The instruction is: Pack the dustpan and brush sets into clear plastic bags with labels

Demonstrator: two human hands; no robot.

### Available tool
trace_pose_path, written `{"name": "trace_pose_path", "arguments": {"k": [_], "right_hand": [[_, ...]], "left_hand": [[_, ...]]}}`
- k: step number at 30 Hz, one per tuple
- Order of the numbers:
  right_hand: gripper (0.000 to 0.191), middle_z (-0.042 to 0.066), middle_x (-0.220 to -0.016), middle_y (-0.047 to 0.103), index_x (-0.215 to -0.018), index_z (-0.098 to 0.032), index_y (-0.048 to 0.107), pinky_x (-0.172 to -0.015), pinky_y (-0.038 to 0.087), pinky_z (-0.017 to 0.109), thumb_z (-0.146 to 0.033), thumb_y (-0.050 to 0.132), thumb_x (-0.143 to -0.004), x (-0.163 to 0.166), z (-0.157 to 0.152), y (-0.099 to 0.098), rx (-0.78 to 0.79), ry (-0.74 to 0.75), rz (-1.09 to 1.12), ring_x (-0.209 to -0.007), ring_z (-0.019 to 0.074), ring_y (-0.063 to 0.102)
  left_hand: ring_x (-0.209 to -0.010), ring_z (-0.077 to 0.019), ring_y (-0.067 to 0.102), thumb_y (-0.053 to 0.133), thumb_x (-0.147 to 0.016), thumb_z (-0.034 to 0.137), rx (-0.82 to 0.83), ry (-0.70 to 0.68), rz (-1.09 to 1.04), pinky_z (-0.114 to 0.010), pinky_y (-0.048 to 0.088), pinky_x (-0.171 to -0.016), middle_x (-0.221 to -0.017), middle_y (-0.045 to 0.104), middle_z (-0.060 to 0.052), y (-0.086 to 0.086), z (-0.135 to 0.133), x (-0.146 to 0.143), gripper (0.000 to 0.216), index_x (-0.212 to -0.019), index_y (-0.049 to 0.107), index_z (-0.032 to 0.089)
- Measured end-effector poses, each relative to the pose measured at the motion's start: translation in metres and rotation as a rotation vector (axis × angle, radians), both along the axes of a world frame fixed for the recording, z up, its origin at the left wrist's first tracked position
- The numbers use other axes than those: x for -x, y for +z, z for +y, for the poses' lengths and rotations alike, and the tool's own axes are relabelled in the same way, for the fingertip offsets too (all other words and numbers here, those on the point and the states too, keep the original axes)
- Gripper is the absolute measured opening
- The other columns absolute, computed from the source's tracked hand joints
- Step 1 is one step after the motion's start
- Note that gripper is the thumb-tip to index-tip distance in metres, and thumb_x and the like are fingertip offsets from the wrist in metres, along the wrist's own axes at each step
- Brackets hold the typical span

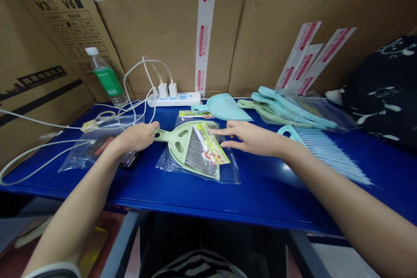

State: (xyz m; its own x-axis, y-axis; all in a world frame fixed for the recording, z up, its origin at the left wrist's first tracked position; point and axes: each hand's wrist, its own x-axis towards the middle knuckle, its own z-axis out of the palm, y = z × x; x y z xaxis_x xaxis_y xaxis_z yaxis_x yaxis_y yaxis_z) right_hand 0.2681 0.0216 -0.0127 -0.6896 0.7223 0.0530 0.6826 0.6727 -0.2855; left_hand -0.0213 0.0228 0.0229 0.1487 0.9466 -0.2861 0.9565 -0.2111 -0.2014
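Green dustpan [173,140] holding a grey brush [194,153] touches a clear bag [231,173].

A: Which marks can be read on the cardboard [19,21] at the left?

B: "V3" [43,6] and "V6" [68,4] are printed there in black. The square beside V3 is left unfilled; the square beside V6 is filled.

A: And below them?

B: A printed table [76,34] with smaller squares is seen, but its characters are too small to be read. Lower, Chinese characters are set on a dark band [42,76]; they cannot be read with certainty.

A: The white tape [202,39]?

B: Red print is carried by it, too small to be read. On the yellow-green card [211,143] over the dustpan [178,139], the characters are blurred.
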Motion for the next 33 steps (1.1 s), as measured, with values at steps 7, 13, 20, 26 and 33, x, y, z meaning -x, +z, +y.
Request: {"name": "trace_pose_path", "arguments": {"k": [7, 13, 20, 26, 33], "right_hand": [[0.046, 0.006, -0.082, 0.056, -0.129, -0.019, 0.060, -0.064, 0.039, 0.028, -0.038, 0.055, -0.088, 0.019, -0.009, -0.006, -0.029, -0.080, -0.012, -0.069, 0.0182, 0.052], [0.039, 0.003, -0.071, 0.055, -0.113, -0.018, 0.070, -0.056, 0.033, 0.026, -0.039, 0.063, -0.082, 0.035, -0.015, -0.011, -0.119, -0.223, 0.002, -0.060, 0.0153, 0.049], [0.032, 0.001, -0.069, 0.057, -0.109, -0.024, 0.072, -0.054, 0.031, 0.026, -0.038, 0.062, -0.082, 0.030, -0.015, -0.006, -0.107, -0.295, 0.062, -0.060, 0.0144, 0.050], [0.036, 0.003, -0.077, 0.061, -0.106, -0.019, 0.066, -0.058, 0.035, 0.026, -0.038, 0.066, -0.075, 0.012, -0.012, 0.000, -0.109, -0.228, 0.018, -0.067, 0.0170, 0.054], [0.016, 0.005, -0.080, 0.062, -0.089, -0.019, 0.057, -0.054, 0.028, 0.027, -0.015, 0.049, -0.077, 0.023, -0.017, -0.001, -0.165, -0.336, -0.143, -0.068, 0.0178, 0.055]], "left_hand": [[-0.083, -0.0227, 0.063, 0.026, -0.087, 0.013, 0.010, 0.011, -0.010, -0.030, 0.042, -0.070, -0.091, 0.067, -0.009, 0.000, 0.000, 0.001, 0.030, -0.104, 0.050, 0.019], [-0.088, -0.0243, 0.063, 0.024, -0.086, 0.013, 0.009, -0.005, 0.003, -0.031, 0.043, -0.073, -0.098, 0.066, -0.012, -0.001, 0.002, 0.002, 0.032, -0.107, 0.049, 0.017], [-0.084, -0.0237, 0.064, 0.025, -0.086, 0.014, 0.013, -0.003, 0.034, -0.031, 0.044, -0.072, -0.093, 0.067, -0.011, 0.001, -0.001, -0.002, 0.031, -0.105, 0.049, 0.017], [-0.084, -0.0234, 0.064, 0.025, -0.086, 0.014, 0.001, -0.010, 0.035, -0.030, 0.045, -0.071, -0.093, 0.068, -0.011, -0.001, -0.001, -0.001, 0.031, -0.105, 0.049, 0.018], [-0.082, -0.0234, 0.064, 0.026, -0.085, 0.012, 0.005, -0.001, 0.054, -0.030, 0.044, -0.069, -0.090, 0.067, -0.010, 0.002, -0.004, -0.003, 0.033, -0.108, 0.049, 0.019]]}}
